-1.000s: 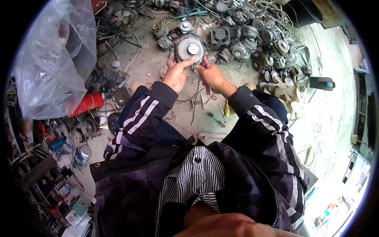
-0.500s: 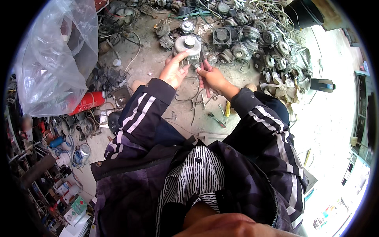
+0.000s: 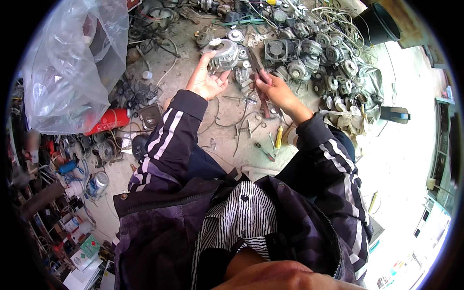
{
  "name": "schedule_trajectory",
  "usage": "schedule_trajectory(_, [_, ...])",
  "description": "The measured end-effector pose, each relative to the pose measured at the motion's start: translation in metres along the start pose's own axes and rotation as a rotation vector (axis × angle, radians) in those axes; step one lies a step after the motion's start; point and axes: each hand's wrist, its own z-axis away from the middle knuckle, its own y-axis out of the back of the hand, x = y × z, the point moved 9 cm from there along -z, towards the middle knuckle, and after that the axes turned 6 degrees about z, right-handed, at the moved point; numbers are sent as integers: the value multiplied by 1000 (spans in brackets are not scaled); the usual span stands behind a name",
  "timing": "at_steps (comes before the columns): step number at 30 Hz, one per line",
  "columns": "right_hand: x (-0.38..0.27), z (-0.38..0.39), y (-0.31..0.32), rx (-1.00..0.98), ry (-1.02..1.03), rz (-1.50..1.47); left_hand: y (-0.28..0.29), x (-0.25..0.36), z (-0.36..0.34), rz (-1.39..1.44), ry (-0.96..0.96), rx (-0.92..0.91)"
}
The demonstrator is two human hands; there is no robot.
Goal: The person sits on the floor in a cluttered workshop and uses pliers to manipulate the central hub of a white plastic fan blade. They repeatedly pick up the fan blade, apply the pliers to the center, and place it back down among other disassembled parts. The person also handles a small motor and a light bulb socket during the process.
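Note:
My left hand [image 3: 209, 79] is closed around the side of a round grey metal motor [image 3: 224, 54], with its thumb over the near edge. The motor is tilted, and its ribbed side shows. In my right hand [image 3: 279, 93] is a pair of tin snips [image 3: 256, 60] with reddish handles and long dark jaws that point away from me. The handles stand apart. The snips lie just right of the motor, apart from it. Below them on the floor are a ratchet wrench [image 3: 264, 151] and a yellow-handled screwdriver [image 3: 279, 137].
Many old motors [image 3: 298, 69] and a square fan [image 3: 276, 49] are heaped at the far right, beside metal fan blades [image 3: 349, 116]. A black bucket [image 3: 377, 24] stands behind. To the left are a clear plastic bag [image 3: 67, 67], a red cylinder [image 3: 112, 121] and loose cables.
My left hand has moved slightly left with the motor and tipped it, so its side shows. My right hand has shifted right with the snips, away from the motor.

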Motion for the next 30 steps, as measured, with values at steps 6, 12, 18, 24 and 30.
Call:
schedule_trajectory(6, [-1,-1,9,99,40,-192,1,11,2,-206,-140,24])
schedule_trajectory(12, [-31,1,39,317,146,79,-15,9,13,-615,-356,-2])
schedule_trajectory(18, [-57,12,40,471,166,515,-21,-30,5,-874,-416,-140])
schedule_trajectory(24, [-29,8,41,425,39,534,-16,-38,-7,-1202,-427,-124])
schedule_trajectory(30, [53,-30,62,329,-239,761,-49,4,15,-1722,-756,37])
